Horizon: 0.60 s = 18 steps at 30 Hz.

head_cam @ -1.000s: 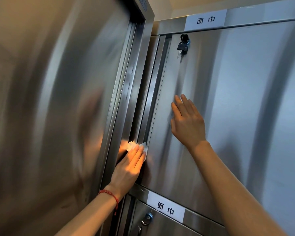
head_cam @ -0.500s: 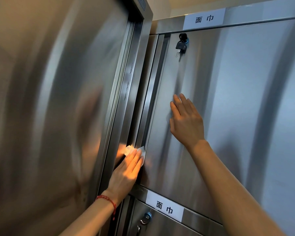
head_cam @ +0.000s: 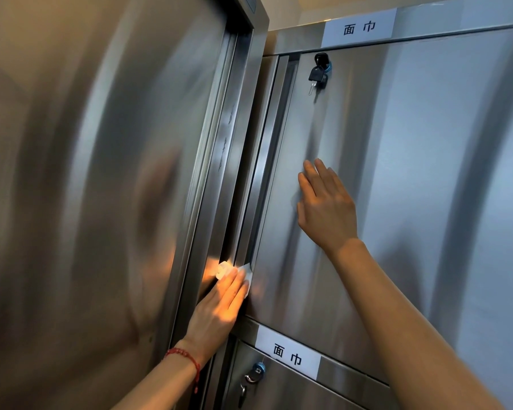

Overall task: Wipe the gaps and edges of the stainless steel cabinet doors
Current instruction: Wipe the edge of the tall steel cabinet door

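Two hands are in play; the left hand (head_cam: 219, 306) is laid with straight fingers pressing a small white wipe (head_cam: 247, 275) into the vertical gap (head_cam: 259, 184) at the left edge of the upper cabinet door (head_cam: 397, 173), low down near its bottom corner, so nothing is really gripped, just pinned flat; the right hand (head_cam: 326, 208) is spread open and flat on the door face, holding nothing, probably to steady it. For this step the wipe is best kept folded over the fingertips and pushed right into the channel, then drawn along the whole edge in one pass, with pressure kept even; the bottom corner likely needs extra attention. Counted up: one wipe, two labels, two locks with keys (head_cam: 319, 74), one red bracelet (head_cam: 187, 358), one lower door (head_cam: 279, 392).
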Available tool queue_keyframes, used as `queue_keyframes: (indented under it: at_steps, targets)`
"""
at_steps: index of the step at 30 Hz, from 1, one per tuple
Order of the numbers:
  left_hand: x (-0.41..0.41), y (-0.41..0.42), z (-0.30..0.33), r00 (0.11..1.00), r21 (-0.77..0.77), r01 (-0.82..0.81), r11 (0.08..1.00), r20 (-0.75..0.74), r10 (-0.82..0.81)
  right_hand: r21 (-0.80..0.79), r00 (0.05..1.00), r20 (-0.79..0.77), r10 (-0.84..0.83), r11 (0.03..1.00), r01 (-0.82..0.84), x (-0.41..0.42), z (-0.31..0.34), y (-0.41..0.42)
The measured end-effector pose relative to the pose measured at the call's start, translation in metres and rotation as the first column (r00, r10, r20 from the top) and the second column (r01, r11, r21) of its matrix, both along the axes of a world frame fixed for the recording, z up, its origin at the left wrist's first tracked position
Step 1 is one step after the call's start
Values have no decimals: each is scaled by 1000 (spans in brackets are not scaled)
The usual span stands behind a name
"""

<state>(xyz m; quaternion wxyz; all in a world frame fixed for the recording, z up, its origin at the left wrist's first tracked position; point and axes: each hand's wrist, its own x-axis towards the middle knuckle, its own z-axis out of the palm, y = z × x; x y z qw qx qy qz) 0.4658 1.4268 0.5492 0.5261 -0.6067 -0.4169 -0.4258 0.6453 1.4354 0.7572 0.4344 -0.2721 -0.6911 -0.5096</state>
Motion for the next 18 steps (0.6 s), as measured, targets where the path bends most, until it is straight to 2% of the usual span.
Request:
queue_keyframes:
  at_steps: [9, 18]
  targets:
    - [0, -5, 7, 1000, 7, 19, 1000, -19, -19, -16, 1000, 2, -11, 1000, 11, 0, 0, 0]
    - [1, -5, -12, 1000, 0, 7, 1000, -29, -7, -19, 1000, -1, 0, 1000, 0, 0, 0, -1]
